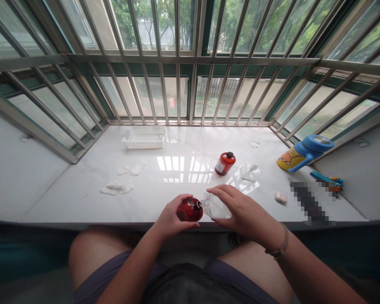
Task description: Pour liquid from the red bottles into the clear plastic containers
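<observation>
My left hand point(174, 215) is wrapped around a dark red translucent bottle point(190, 210), tilted so that its black-rimmed mouth points right. My right hand point(234, 207) grips a clear bottle point(218, 207) lying sideways, its threaded neck meeting the mouth of the red one. Whether the clear neck goes inside or only touches is too small to tell. A second red bottle point(224, 164), with a white label and black top, stands upright farther back. To its right lies a flat clear plastic piece point(251, 171).
At the back left stands a white plastic basket point(145, 138). Crumpled tissues point(116, 187) lie on the left of the white ledge point(164, 185). To the right are a blue and yellow flask point(302, 154), a pale soap-like lump point(280, 197) and a teal tool point(326, 179). Metal bars point(193, 61) close off the back.
</observation>
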The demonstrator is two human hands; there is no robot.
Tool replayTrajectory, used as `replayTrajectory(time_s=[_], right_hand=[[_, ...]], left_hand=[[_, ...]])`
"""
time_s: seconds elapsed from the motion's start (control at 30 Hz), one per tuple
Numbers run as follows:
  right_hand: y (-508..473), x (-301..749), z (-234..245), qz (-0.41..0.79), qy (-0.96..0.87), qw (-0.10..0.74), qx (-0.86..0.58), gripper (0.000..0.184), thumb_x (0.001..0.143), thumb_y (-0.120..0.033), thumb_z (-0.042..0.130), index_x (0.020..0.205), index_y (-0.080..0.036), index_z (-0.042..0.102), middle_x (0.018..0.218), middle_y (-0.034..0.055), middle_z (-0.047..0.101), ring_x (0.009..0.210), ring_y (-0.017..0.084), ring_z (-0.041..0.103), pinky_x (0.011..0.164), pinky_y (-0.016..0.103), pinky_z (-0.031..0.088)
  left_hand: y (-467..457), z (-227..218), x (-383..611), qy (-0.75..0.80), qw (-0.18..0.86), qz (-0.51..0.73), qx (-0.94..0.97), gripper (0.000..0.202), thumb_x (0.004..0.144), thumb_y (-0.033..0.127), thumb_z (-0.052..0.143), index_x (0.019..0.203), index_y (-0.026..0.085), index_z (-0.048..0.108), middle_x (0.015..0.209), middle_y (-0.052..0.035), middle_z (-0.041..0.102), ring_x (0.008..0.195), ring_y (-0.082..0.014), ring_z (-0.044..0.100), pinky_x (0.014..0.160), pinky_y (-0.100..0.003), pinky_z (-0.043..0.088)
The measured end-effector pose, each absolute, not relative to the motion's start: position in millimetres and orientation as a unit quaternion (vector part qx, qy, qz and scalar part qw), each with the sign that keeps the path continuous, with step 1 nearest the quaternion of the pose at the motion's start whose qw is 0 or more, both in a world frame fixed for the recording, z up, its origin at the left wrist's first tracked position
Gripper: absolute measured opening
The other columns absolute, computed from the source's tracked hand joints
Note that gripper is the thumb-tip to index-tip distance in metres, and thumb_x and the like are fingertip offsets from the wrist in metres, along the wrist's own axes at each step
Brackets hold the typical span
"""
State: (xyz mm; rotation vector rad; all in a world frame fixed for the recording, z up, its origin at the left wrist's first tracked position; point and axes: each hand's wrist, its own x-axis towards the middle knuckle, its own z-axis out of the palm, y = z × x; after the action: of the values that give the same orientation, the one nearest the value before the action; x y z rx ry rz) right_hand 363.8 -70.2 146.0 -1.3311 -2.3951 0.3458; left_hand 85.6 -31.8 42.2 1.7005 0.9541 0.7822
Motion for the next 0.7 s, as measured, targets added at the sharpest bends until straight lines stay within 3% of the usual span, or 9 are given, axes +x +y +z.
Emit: replayTrajectory(time_s=[0.37, 0.7], right_hand=[[-70.5, 364.4, 144.2, 0.125, -0.855, 0.178, -0.472, 0.075, 0.087, -0.017, 0.079, 0.155, -0.027, 0.048, 0.144, 0.0123, 0.062, 0.131, 0.031, 0.062, 0.110, 0.050, 0.059], [-69.8, 362.2, 146.9, 0.117, -0.859, 0.182, -0.465, 0.082, 0.081, -0.010, 0.080, 0.155, -0.028, 0.049, 0.142, 0.0123, 0.063, 0.128, 0.032, 0.063, 0.108, 0.053, 0.059]], left_hand=[[-33.1, 42.4, 86.2, 0.396, 0.501, 0.323, 0.699, 0.086, 0.065, 0.043, 0.102, 0.139, 0.026, 0.062, 0.141, -0.0119, 0.071, 0.131, -0.0338, 0.069, 0.115, -0.048, 0.055], [-32.4, 41.6, 86.3, 0.400, 0.500, 0.321, 0.698, 0.087, 0.065, 0.042, 0.103, 0.140, 0.026, 0.062, 0.141, -0.0118, 0.071, 0.131, -0.0333, 0.068, 0.115, -0.048, 0.054]])
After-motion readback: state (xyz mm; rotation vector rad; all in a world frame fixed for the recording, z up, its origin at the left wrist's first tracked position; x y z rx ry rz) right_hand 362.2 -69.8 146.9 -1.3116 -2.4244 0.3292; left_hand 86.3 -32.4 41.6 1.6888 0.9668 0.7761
